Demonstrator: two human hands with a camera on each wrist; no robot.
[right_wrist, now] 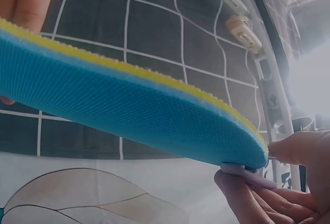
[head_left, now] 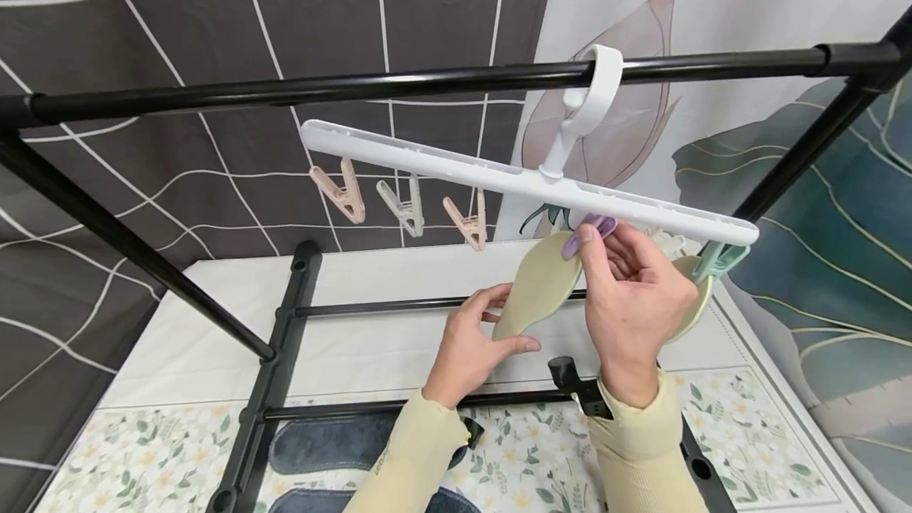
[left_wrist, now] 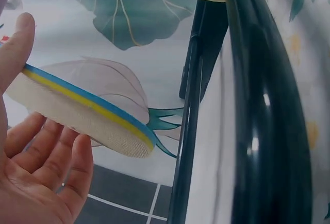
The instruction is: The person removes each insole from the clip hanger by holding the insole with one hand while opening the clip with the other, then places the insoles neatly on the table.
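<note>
A pale yellow insole (head_left: 539,283) hangs with its upper end at a purple clothespin (head_left: 590,236) under a white clip hanger (head_left: 456,167). My right hand (head_left: 630,299) pinches this clothespin between thumb and fingers. In the right wrist view the clothespin (right_wrist: 247,174) sits over the end of the insole (right_wrist: 129,100), whose underside is blue with a yellow layer. Around the insole's lower part is my left hand (head_left: 473,339), thumb on one side and fingers on the other. The left wrist view has these fingers (left_wrist: 81,167) loosely spread beside the insole (left_wrist: 87,108).
The hanger hooks over a black rack bar (head_left: 356,85). A green clothespin (head_left: 721,260) holds another insole (head_left: 694,299) at its right end. Beige (head_left: 342,192) and grey (head_left: 404,204) clothespins hang on its left half. Dark slippers (head_left: 328,443) lie below on the floral mat.
</note>
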